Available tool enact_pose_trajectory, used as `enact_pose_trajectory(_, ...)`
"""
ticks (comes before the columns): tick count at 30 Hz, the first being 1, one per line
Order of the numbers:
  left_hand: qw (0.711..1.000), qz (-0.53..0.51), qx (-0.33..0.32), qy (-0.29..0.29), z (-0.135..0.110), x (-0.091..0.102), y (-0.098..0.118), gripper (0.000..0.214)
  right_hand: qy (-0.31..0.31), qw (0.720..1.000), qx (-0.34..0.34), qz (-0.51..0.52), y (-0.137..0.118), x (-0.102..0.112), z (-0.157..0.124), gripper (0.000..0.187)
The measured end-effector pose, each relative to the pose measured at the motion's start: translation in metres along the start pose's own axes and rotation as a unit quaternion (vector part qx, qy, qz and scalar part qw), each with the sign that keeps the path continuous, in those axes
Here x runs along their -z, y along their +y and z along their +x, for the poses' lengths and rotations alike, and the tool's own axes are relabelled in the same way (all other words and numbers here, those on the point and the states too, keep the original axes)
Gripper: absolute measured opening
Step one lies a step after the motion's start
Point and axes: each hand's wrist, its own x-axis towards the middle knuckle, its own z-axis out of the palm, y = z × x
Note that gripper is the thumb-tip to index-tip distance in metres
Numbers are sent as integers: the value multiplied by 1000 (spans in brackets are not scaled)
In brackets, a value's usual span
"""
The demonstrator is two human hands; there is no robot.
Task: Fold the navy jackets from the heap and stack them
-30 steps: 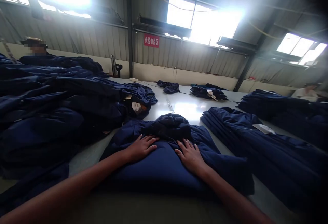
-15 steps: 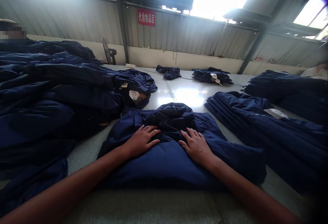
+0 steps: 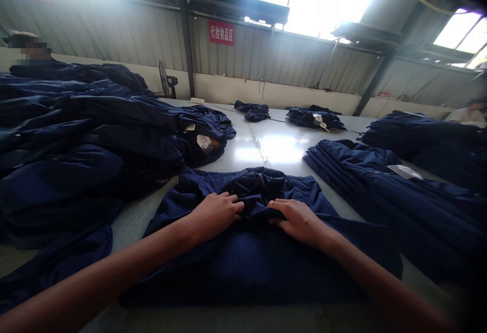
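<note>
A dark navy garment (image 3: 247, 262) lies spread on the table in front of me, its fabric bunched and wrinkled along the far middle part. My left hand (image 3: 218, 214) has its fingers curled into the cloth left of the bunched part. On the other side my right hand (image 3: 299, 220) pinches a fold, thumb beneath and fingers on top. Both hands grip the same garment, with a short span of loose fabric between them. The exact kind of garment cannot be made out.
To the left, a large heap of navy garments (image 3: 76, 130) includes one with a printed tag (image 3: 206, 144). Folded navy garments (image 3: 365, 180) are stacked at right, a white tag (image 3: 405, 171) on top. Farther back are smaller bundles (image 3: 251, 111), a fan (image 3: 167, 80) and people at both sides.
Both hands have gone from lying flat with spread fingers to gripping the fabric. The bunched part looks lower, and the garment's near edge has shifted toward me.
</note>
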Motion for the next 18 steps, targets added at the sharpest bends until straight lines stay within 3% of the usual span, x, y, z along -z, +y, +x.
enact_pose_trajectory(4, 993, -30, 80, 87, -3, 28, -2, 30, 173, 983, -1, -61, -12, 5, 0, 27)
enact_pose_trajectory(6, 986, -31, 123, 107, -6, 38, -6, 49, 200, 976, -1, -81, -12, 5, 0, 29)
enact_pose_trajectory(8, 985, -24, 141, 99, -8, 41, -10, 66, 163, 983, -21, -85, -5, 4, 1, 50)
enact_pose_trajectory(10, 986, -15, 145, 81, -10, 40, -15, 68, 96, 990, -66, -82, 6, 4, 0, 84)
enact_pose_trajectory(12, 988, -9, 149, 46, -12, 33, -19, 69, 14, 992, -104, -71, 17, 3, -1, 100)
enact_pose_trajectory(15, 990, -7, 126, -60, -14, 16, -25, 78, -63, 991, -101, -60, 25, 2, -2, 84)
enact_pose_trajectory(18, 988, -11, 91, -120, -15, 3, -29, 82, -51, 994, -62, -72, 21, -2, -1, 57)
